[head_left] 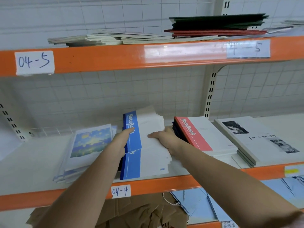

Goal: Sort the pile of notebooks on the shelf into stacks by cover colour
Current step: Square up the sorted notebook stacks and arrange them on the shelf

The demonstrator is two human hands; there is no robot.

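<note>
Gripping blue notebooks (pixel 133 134)' edges, left hand (pixel 120 142) and right hand (pixel 166 139), beside red stack (pixel 194 134).

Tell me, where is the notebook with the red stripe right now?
In the head view the red-striped notebook lies on top of a stack on the shelf labelled 04-4, right of centre, between the right hand and the grey photo-cover books.

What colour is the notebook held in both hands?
Blue and white notebook, seen in the head view.

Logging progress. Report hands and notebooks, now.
Left hand grips blue notebooks' spine edge. Right hand holds their right edge. Red stack close beside the right hand.
</note>
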